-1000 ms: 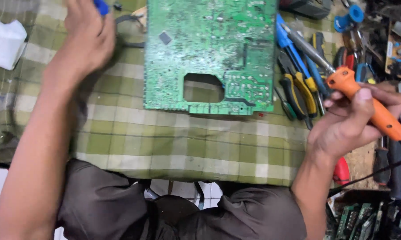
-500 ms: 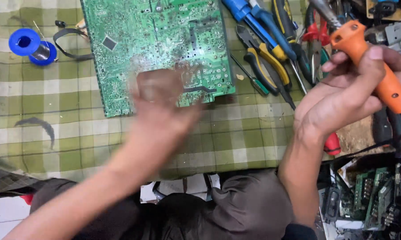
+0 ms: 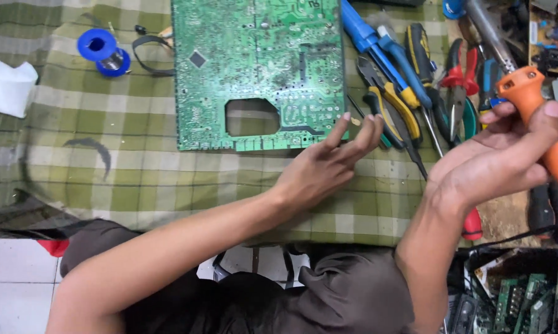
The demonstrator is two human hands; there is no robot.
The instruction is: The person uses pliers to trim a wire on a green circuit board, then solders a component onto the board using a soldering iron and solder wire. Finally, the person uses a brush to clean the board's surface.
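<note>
A green circuit board (image 3: 254, 68) with a rectangular cut-out lies solder side up on the checked green cloth (image 3: 137, 185). My left hand (image 3: 325, 164) reaches across to the board's lower right corner with its fingers stretched out and apart, holding nothing. My right hand (image 3: 498, 161) grips the orange handle of a soldering iron (image 3: 542, 120), whose metal shaft points up and away at the right. A blue spool of solder (image 3: 103, 51) rests on the cloth left of the board.
Pliers, cutters and screwdrivers (image 3: 409, 86) with blue, yellow and red handles lie crowded right of the board. A white tissue (image 3: 7, 86) sits at the left edge. More circuit boards (image 3: 526, 297) are stacked at the lower right. White floor tiles (image 3: 13, 291) show below the cloth.
My left hand came away from the solder spool at the far left, swept right over the board, and now hovers open at its lower right corner. The right hand kept hold of the iron.
</note>
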